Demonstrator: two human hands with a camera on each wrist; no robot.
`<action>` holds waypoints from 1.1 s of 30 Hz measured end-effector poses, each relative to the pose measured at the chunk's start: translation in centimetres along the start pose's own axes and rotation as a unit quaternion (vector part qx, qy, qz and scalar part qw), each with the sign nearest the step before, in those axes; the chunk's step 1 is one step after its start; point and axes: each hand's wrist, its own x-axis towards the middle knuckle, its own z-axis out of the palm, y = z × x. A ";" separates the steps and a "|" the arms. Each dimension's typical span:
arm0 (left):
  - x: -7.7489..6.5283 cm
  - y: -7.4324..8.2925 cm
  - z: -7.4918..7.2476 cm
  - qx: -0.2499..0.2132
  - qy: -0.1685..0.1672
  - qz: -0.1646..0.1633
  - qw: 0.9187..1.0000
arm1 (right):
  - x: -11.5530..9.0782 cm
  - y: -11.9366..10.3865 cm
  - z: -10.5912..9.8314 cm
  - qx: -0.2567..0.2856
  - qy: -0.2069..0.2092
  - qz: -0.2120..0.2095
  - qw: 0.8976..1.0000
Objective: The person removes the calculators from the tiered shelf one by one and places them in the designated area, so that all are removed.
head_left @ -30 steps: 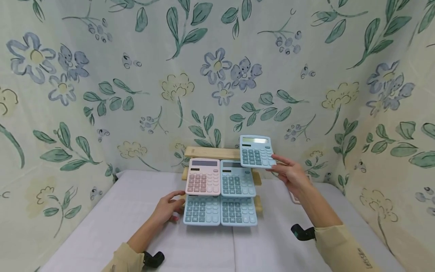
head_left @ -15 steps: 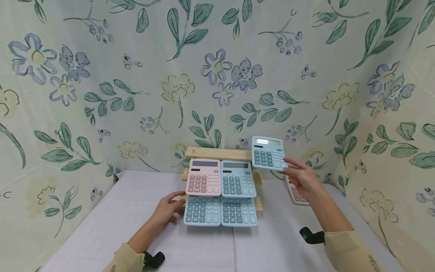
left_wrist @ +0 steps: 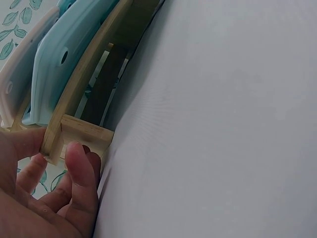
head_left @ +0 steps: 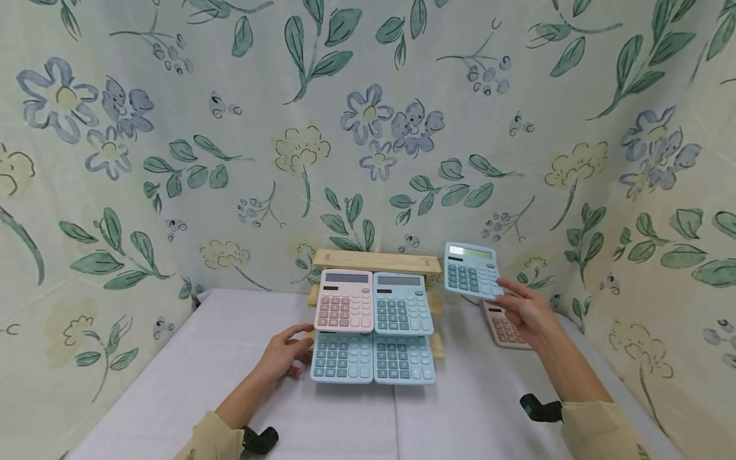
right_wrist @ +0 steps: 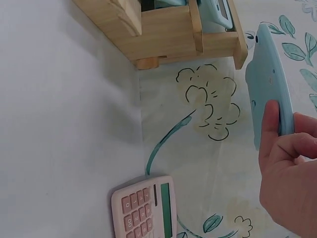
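Note:
My right hand point(head_left: 531, 313) pinches a light blue calculator point(head_left: 473, 271) by its lower right corner and holds it up beside the wooden rack point(head_left: 376, 260). In the right wrist view the back of this calculator point(right_wrist: 267, 74) shows, with fingers on both faces. The rack bears a pink calculator point(head_left: 345, 300) and a blue calculator point(head_left: 401, 303) on its middle tier. Two more blue ones, a left calculator point(head_left: 342, 364) and a right calculator point(head_left: 404, 364), fill the front tier, their tops hidden. My left hand point(left_wrist: 49, 198) grips the rack's left end, thumb and curled fingers around the wood.
Another pink calculator point(head_left: 505, 329) lies on the white tablecloth point(head_left: 460, 409) right of the rack, partly behind my right hand. The rack's top rail at the back bears nothing. A floral cloth point(head_left: 368, 115) hangs close behind and along both sides.
My right hand has carried the blue calculator rightward and slightly down, off the rack's back tier. More of the pink calculator on the tablecloth shows. My left hand stays put.

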 end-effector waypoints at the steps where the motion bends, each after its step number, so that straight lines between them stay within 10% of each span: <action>1: 0.0 0.0 0.0 0.000 0.000 0.000 1.000 | 0.0 0.2 -0.2 -0.001 0.004 -0.001 1.000; 33: -0.2 0.2 0.1 -0.001 0.004 0.000 1.000 | 1.7 7.1 -2.9 -0.068 0.049 0.050 0.995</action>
